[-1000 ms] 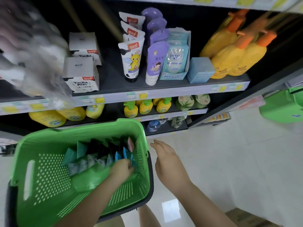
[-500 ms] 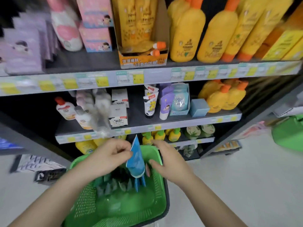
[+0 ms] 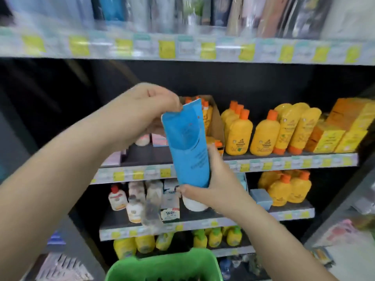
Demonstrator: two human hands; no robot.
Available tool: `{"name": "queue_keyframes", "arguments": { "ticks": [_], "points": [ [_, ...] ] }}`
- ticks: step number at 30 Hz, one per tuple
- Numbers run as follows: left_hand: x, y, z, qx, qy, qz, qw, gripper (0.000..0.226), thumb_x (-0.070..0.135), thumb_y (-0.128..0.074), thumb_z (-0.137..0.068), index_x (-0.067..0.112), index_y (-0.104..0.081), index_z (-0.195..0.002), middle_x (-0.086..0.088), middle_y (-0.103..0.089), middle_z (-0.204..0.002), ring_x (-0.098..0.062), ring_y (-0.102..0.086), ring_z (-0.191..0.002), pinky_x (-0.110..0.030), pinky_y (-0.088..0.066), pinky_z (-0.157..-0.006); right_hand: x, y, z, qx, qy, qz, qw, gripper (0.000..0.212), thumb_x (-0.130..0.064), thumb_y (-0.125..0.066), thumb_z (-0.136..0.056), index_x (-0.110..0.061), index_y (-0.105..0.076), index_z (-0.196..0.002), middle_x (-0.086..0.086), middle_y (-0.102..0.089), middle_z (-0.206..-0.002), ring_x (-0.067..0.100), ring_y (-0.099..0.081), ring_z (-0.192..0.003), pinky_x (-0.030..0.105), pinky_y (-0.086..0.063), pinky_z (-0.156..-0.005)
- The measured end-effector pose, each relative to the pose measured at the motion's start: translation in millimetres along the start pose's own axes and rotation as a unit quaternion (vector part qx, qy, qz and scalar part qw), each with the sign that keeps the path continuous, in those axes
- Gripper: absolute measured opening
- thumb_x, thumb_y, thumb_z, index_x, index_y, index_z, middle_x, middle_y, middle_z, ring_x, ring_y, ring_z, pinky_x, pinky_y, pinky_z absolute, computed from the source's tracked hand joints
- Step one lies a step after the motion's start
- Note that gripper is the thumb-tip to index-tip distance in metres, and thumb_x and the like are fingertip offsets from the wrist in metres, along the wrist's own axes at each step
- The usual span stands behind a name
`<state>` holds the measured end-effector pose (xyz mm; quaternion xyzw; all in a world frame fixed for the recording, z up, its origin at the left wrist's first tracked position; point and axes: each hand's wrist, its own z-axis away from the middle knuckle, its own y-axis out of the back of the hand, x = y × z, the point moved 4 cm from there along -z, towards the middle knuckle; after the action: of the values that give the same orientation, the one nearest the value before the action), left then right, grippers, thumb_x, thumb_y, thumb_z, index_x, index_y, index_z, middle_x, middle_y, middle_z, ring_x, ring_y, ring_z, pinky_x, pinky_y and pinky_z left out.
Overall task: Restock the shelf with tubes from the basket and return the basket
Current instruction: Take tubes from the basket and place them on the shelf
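Both bare forearms were raised in front of the body, converging. The left hand (image 3: 148,104) sat higher, fingers curled down in a pinch at the blue tube's (image 3: 187,147) flat top end. The right hand (image 3: 215,185), below it, gripped the tube's lower end.

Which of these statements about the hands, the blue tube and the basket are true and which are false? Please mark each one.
1. Both hands hold the blue tube. True: the left hand pinches its flat top end and the right hand grips its lower end.
2. The tube's white cap points up. False: it points down.
3. The tube lies in the green basket. False: it is held above the basket.
4. Yellow bottles with orange caps stand on the shelf to the right of the tube. True.
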<state>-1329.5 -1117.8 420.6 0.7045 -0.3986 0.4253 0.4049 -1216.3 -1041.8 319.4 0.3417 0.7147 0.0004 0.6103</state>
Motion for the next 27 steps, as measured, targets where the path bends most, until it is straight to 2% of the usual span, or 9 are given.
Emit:
{"name": "queue_keyframes", "arguments": {
  "ticks": [6,9,12,16,19,21,23,25,27],
  "points": [
    [57,25,-23,0.058,-0.025,0.02,0.998,0.036,0.043,-0.061,-0.067,0.024,-0.061,-0.037,0.011,-0.05,-0.039,-0.001,-0.05,-0.039,-0.016,-0.048,-0.045,-77,26,-41,0.079,0.089,-0.07,0.99,0.05,-0.03,-0.079,-0.068,-0.032,-0.042,-0.101,-0.024,-0.06,-0.087,-0.01,-0.06,-0.079,0.011,-0.048,-0.063],
    [72,40,-20,0.086,-0.073,-0.039,0.993,0.013,0.038,-0.064,-0.066,0.026,-0.065,-0.068,0.007,-0.065,-0.066,-0.004,-0.062,-0.06,-0.028,-0.055,-0.059,-119,38,-66,0.148,0.135,-0.074,0.977,0.052,-0.036,-0.074,-0.064,-0.028,-0.044,-0.107,-0.018,-0.061,-0.096,-0.006,-0.062,-0.083,0.015,-0.051,-0.066],
    [89,61,-19,0.147,-0.137,-0.141,0.969,0.043,0.046,-0.068,-0.057,0.023,-0.06,-0.092,-0.006,-0.066,-0.096,-0.012,-0.065,-0.081,-0.029,-0.057,-0.074,-158,40,-99,0.168,0.163,-0.057,0.97,0.058,-0.036,-0.071,-0.07,-0.02,-0.038,-0.115,-0.014,-0.058,-0.101,-0.003,-0.06,-0.086,0.014,-0.052,-0.067],
    [113,101,-37,0.205,-0.134,-0.119,0.962,0.019,0.017,-0.064,-0.085,0.013,-0.057,-0.102,-0.001,-0.066,-0.086,-0.005,-0.066,-0.07,-0.021,-0.056,-0.067,-195,37,-149,0.132,0.164,0.003,0.978,0.057,-0.031,-0.07,-0.077,-0.014,-0.037,-0.12,-0.005,-0.056,-0.109,0.005,-0.058,-0.092,0.024,-0.052,-0.074],
    [118,138,-53,0.245,-0.118,-0.098,0.957,0.021,0.012,-0.058,-0.089,0.008,-0.051,-0.109,-0.004,-0.065,-0.089,-0.012,-0.066,-0.073,-0.025,-0.057,-0.069,-209,32,-179,0.069,0.147,0.038,0.986,0.048,-0.025,-0.066,-0.082,-0.015,-0.039,-0.121,-0.006,-0.056,-0.102,0.004,-0.055,-0.083,0.02,-0.045,-0.064],
    [116,155,-64,0.266,-0.114,-0.091,0.953,0.02,0.009,-0.057,-0.09,0.009,-0.049,-0.108,-0.005,-0.063,-0.09,-0.017,-0.064,-0.079,-0.031,-0.056,-0.078,-216,30,-194,0.056,0.16,0.038,0.985,0.027,-0.016,-0.066,-0.083,-0.021,-0.047,-0.101,-0.01,-0.056,-0.088,-0.004,-0.052,-0.072,0.009,-0.043,-0.054],
    [113,169,-77,0.296,-0.118,-0.094,0.943,0.02,0.008,-0.056,-0.09,0.01,-0.05,-0.108,-0.004,-0.063,-0.087,-0.018,-0.062,-0.081,-0.035,-0.054,-0.083,-224,24,-209,0.059,0.177,0.05,0.981,0.025,-0.01,-0.067,-0.082,-0.026,-0.049,-0.085,-0.012,-0.056,-0.08,-0.006,-0.05,-0.066,0.003,-0.04,-0.047],
    [107,179,-91,0.328,-0.111,-0.121,0.93,0.025,0.011,-0.053,-0.091,0.01,-0.051,-0.116,-0.005,-0.064,-0.093,-0.017,-0.06,-0.083,-0.034,-0.052,-0.082,-227,17,-226,0.067,0.182,0.069,0.979,0.021,-0.009,-0.068,-0.081,-0.021,-0.057,-0.093,-0.004,-0.061,-0.086,0.004,-0.055,-0.072,0.01,-0.045,-0.054],
    [101,188,-104,0.35,-0.091,-0.18,0.915,0.033,0.015,-0.048,-0.093,0.013,-0.05,-0.126,-0.006,-0.061,-0.105,-0.017,-0.056,-0.09,-0.029,-0.047,-0.078,-229,11,-248,0.082,0.175,0.103,0.976,0.027,-0.01,-0.067,-0.08,-0.014,-0.062,-0.106,0.005,-0.064,-0.099,0.017,-0.06,-0.086,0.03,-0.052,-0.073]
  ]
}}
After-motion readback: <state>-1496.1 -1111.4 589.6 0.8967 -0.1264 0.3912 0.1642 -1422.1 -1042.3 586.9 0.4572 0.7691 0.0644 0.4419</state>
